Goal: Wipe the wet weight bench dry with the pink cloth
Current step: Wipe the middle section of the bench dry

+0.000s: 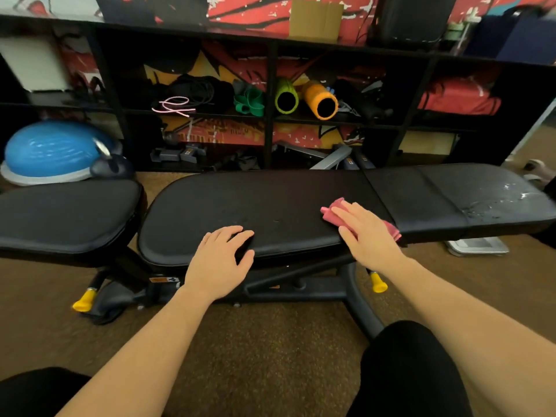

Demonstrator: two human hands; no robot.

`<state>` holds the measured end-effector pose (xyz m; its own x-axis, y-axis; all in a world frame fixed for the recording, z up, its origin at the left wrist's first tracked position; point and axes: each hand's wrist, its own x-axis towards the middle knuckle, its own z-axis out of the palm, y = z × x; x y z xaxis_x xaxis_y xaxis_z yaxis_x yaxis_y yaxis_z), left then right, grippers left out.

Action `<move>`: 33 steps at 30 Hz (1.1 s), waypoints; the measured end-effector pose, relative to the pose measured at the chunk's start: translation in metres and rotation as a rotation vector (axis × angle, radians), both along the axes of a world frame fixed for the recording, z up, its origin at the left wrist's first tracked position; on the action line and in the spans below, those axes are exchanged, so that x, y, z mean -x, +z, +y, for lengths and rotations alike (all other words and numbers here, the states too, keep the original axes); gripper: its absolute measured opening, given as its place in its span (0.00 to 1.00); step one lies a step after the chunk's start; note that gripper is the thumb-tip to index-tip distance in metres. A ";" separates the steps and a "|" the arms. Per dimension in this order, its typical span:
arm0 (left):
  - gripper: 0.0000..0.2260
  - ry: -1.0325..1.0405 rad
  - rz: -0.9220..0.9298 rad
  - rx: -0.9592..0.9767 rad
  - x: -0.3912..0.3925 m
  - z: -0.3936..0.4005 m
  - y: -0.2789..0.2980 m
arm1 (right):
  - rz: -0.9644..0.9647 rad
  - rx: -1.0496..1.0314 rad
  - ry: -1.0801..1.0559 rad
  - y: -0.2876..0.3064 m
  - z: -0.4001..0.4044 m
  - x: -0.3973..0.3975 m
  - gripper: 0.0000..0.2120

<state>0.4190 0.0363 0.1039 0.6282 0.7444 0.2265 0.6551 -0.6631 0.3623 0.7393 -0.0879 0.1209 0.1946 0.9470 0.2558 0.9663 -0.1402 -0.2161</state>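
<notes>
1. Weight bench [270, 212]: black padded, runs 9-to-3 across mid frame; separate seat pad [66, 215] at 9 o'clock.
2. Right hand [365, 233]: flat, fingers straight, palm down pressing the pink cloth [331, 213] onto the pad near its front edge, roughly 3 o'clock of frame centre. No curl round the cloth, just pressure.
3. Pink cloth: bunched under the right hand, corners sticking out at the fingertips and at the wrist side.
4. Left hand [221, 257]: released, fingers spread, resting on the front edge of the pad at about 8 o'clock from the cloth; holds nothing.
5. Water patch [499, 203]: droplets and smear at the bench's far 3 o'clock end, well apart from the cloth.
6. Yellow adjuster knobs [377, 282] below the pad.
7. Shelf [270, 115] at 12 o'clock: green and orange foam rollers [319, 100]; blue balance dome [54, 152] at 10 o'clock.
</notes>
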 end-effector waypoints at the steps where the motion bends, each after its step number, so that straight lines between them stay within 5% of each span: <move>1: 0.22 -0.016 -0.012 0.014 0.003 0.003 0.002 | 0.000 0.006 0.031 0.000 0.003 0.011 0.23; 12: 0.21 0.261 0.036 0.379 0.088 0.094 0.018 | 0.047 0.159 0.110 0.009 0.049 0.090 0.27; 27: 0.21 0.250 0.093 0.319 0.099 0.102 0.011 | 0.036 0.177 0.437 -0.002 0.107 0.203 0.23; 33: 0.20 0.240 0.066 0.296 0.100 0.103 0.008 | 0.175 0.232 0.654 0.002 0.096 0.207 0.19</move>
<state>0.3185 0.1392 0.1117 0.4341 0.8992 -0.0551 0.8071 -0.3610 0.4672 0.5322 0.0086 0.1227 -0.4119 0.9098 0.0510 0.8217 0.3950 -0.4109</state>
